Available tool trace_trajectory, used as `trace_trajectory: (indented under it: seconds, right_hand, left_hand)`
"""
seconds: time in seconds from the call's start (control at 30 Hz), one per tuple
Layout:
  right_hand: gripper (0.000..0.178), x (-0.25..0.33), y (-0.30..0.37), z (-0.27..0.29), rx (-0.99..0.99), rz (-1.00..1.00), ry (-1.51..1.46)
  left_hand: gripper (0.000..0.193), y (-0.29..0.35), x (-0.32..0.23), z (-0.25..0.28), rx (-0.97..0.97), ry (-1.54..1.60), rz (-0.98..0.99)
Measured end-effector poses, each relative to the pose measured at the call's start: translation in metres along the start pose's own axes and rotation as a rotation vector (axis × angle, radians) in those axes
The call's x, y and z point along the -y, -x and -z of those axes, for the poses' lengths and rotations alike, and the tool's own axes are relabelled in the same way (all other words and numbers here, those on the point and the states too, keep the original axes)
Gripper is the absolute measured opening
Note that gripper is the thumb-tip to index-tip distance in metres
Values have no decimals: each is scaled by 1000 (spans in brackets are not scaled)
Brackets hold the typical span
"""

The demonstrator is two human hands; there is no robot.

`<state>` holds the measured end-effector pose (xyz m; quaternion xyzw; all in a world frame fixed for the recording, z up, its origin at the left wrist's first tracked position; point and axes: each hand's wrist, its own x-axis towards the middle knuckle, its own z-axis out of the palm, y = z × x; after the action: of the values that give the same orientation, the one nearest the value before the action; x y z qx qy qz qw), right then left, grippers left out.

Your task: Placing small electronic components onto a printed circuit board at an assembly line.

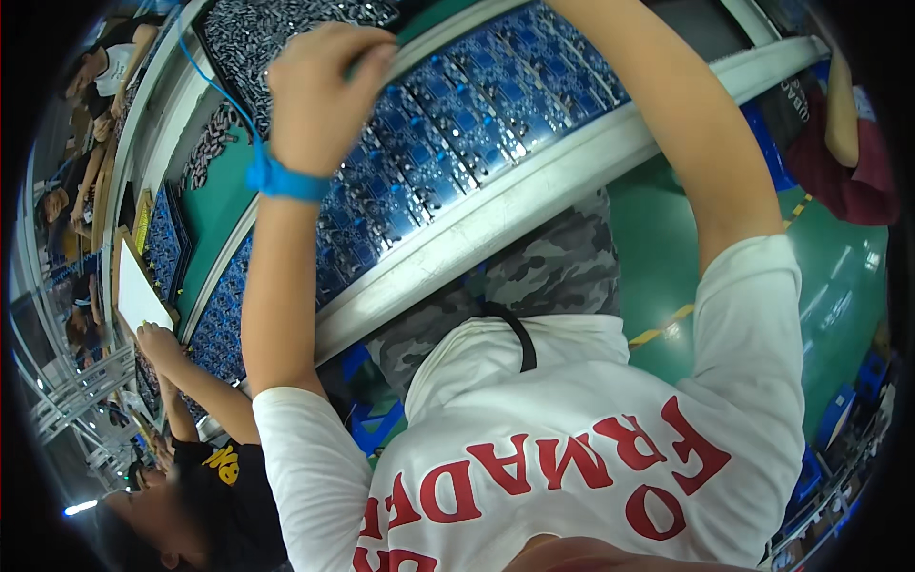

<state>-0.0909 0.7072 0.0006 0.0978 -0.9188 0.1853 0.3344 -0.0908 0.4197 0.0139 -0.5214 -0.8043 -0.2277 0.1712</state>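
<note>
My left hand (324, 95) is over the edge of a black tray piled with small dark and silver cylindrical parts (250, 43), which look like capacitors. Its fingers are curled inward and mostly hidden behind the back of the hand, with the thumb bent close; whatever they hold, if anything, cannot be made out. A blue wrist strap (284, 179) with a cord circles that wrist. Below and to the right lie rows of blue circuit boards (457, 114) with small components on them. My right forearm (681, 105) reaches across the boards and leaves the picture at the top, so that hand is out of sight.
A pale metal rail (496, 214) runs along the near side of the boards. Loose cylindrical parts (208, 148) lie on the green surface at left. Beside them, a co-worker's hand (157, 343) touches a white panel (141, 291). Another person's arm (841, 114) is at far right.
</note>
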Motion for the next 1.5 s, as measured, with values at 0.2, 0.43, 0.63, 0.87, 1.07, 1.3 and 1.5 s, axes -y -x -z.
trace_trajectory:
  seconds: [0.2, 0.43, 0.63, 0.87, 1.07, 1.3, 1.5]
  right_hand:
    - [13, 43, 26, 34, 161, 101, -213]
    - [10, 50, 55, 31, 456, 32, -25]
    - [10, 52, 56, 32, 510, 127, 57]
    - [10, 52, 59, 30, 474, 157, 68]
    - [9, 47, 64, 25, 436, 215, 97]
    - [8, 49, 65, 24, 455, 89, 17]
    - [10, 69, 70, 41, 296, 221, 123]
  left_hand:
    - [15, 4, 71, -3, -16, -265, 294]
    - [13, -6, 68, -4, -14, -335, 221]
    - [13, -2, 37, -4, -154, -9, 199]
    - [15, -1, -21, -5, 28, 368, 249]
    - [17, -4, -26, -13, 140, 489, 288]
    - [18, -7, -28, -21, 201, 508, 310]
    - [19, -10, -31, -26, 220, 497, 290]
